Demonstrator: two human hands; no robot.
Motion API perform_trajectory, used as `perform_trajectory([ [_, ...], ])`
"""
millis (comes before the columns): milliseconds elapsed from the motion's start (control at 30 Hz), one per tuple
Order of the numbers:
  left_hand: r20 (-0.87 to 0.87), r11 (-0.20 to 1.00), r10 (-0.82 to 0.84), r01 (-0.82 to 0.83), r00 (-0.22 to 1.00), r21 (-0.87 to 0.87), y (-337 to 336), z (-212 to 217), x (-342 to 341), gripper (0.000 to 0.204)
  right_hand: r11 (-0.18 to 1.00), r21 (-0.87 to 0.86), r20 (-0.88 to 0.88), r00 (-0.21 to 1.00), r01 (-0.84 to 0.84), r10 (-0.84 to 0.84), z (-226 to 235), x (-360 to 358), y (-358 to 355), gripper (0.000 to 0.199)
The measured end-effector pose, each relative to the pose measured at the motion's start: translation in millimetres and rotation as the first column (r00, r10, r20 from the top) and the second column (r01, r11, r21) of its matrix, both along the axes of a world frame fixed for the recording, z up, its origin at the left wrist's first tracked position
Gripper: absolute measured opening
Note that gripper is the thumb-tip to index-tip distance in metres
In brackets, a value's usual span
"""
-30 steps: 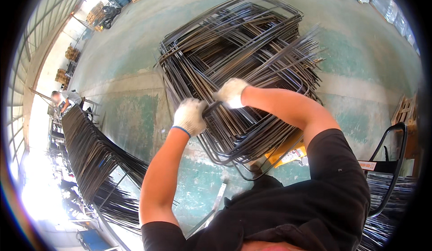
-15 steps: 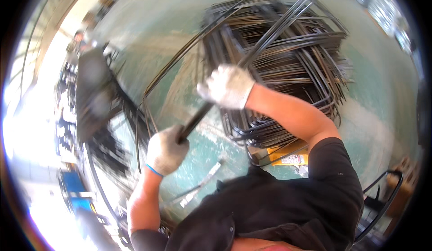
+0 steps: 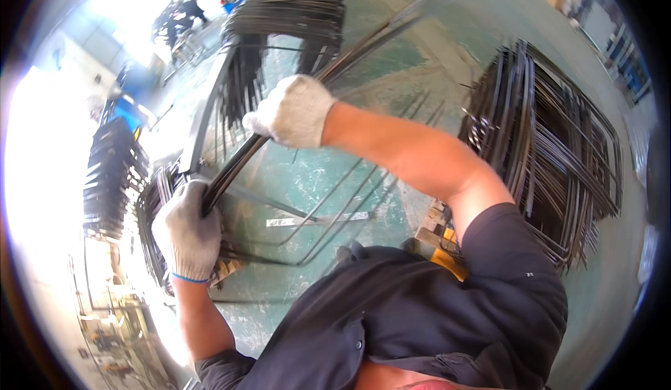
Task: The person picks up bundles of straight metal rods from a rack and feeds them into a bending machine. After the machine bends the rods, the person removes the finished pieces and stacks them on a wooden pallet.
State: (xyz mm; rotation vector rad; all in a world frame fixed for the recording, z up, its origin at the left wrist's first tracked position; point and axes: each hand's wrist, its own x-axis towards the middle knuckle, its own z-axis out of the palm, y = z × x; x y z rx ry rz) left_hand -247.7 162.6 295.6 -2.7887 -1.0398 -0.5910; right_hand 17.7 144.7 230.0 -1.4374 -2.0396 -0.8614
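A bundle of dark bent metal rods [image 3: 236,163] runs slantwise between my two gloved hands. My left hand [image 3: 187,230], in a white knit glove with a blue cuff edge, is closed round its nearer end. Farther up and to the right, my right hand [image 3: 297,110] grips the same bundle, its arm reaching across from the right. Beyond that hand the rods stretch toward the far side, their ends blurred. Several thin bent rods [image 3: 307,256] show below the bundle; I cannot tell whether they belong to it.
On the right lies a tall pile of bent rods [image 3: 549,152], beside a wooden pallet [image 3: 433,224] and a yellow object [image 3: 449,263]. Ahead stands a rack draped with many rods [image 3: 286,12]. More dark rods [image 3: 112,173] are stacked at left. A pale strip [image 3: 283,222] lies on the green floor.
My view has swung left, so the pile of rods now sits at the right and the rack ahead. Both hands keep hold of the bundle, carrying it leftward.
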Motion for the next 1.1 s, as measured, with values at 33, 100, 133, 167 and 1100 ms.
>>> perform_trajectory([
  [33,0.019,0.994,0.048,-0.05,0.999,0.101,8.3,-1.6,-23.6,0.02,0.997,-0.049,-0.154,0.987,-0.059,0.05,-4.2,-26.1,17.8,0.018],
  [100,0.022,0.946,0.176,-0.176,0.984,0.272,23.3,-4.2,-66.2,0.026,0.986,-0.135,-0.25,0.967,-0.094,0.058,-12.8,-70.9,43.6,0.017],
  [133,0.026,0.885,0.244,-0.233,0.97,0.402,29.3,-2.3,-79.6,0.024,0.985,-0.131,-0.279,0.957,-0.115,0.074,-17.9,-89.5,57.5,0.018],
  [167,0.051,0.826,0.266,-0.255,0.963,0.503,41.1,-1.5,-92.3,0.021,0.979,-0.151,-0.333,0.939,-0.137,0.08,-20.8,-104.2,68.8,0.021],
  [1100,0.248,0.961,-0.029,-0.042,0.968,0.273,201.1,-152.2,4.3,0.025,0.905,-0.402,-0.914,-0.001,0.136,-0.406,-242.6,-79.2,168.4,0.03],
])
